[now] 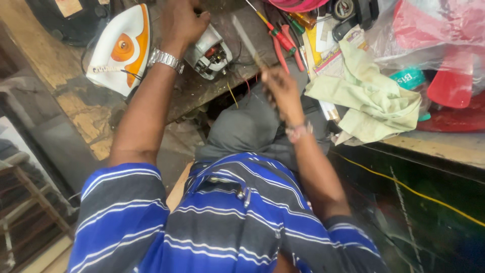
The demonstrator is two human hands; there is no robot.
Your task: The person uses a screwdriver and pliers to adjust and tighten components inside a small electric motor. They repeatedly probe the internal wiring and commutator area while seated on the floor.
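- A small motor (pixel 209 52) sits on the worn bench (pixel 70 76), under the left hand (pixel 181 23); its long axis runs from upper left to lower right, open end toward the person.
- Motor: white housing, dark windings and metal showing inside.
- Left hand rests on its top; I cannot tell how the fingers lie.
- Right hand (pixel 280 88) pinches a thin grey rod (pixel 246 38), slanting up-left, blurred.
- Left of the motor lies a white-and-orange iron (pixel 121 50), nose pointing up.
- Right: red-handled pliers (pixel 283 48), a pale green cloth (pixel 374 98), a clear bag (pixel 429 30) over red things, and a teal round label (pixel 406 78).
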